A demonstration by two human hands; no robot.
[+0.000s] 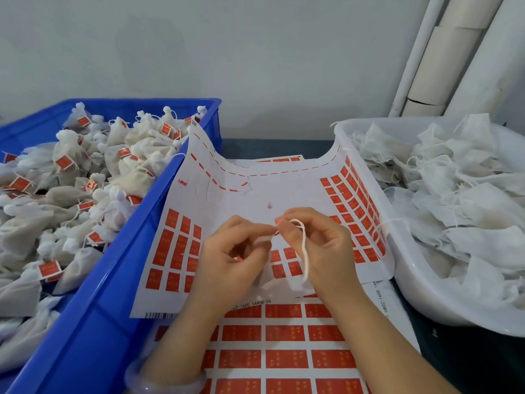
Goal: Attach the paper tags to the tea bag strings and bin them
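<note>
**Hands meet over a looped string**

The right hand pinched a soft white cotton string between thumb and forefinger. The loop trailed down to a gauzy tea bag just below its palm. The left hand, fingers curled, nipped a small white scrap at the string's end; whether tag or gauze could not be told. Under both hands lay a curled glossy sheet of red rectangular tags. Left of the left hand stood a blue plastic crate of tagged bags. Right of the right hand stood a white tub of crumpled plain ones.
</note>
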